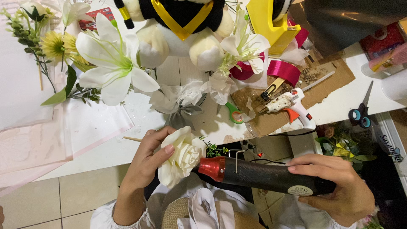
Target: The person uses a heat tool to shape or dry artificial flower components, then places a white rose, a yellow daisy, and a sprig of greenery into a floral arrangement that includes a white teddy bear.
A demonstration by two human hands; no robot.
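Left hand [148, 159] pinches a cream rose [181, 156]; right hand [339, 191] grips a heat gun [258, 174], its red nozzle touching petals. Risk: scorched petals or burnt fingertips.

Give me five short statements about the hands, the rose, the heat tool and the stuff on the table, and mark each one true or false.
1. The left hand holds a cream rose. True.
2. The right hand grips a pair of scissors. False: it grips a black heat tool with a red nozzle; the scissors lie on the table.
3. The red nozzle points at the rose. True.
4. The glue gun lies on cardboard. True.
5. The big lily is red. False: it is white.
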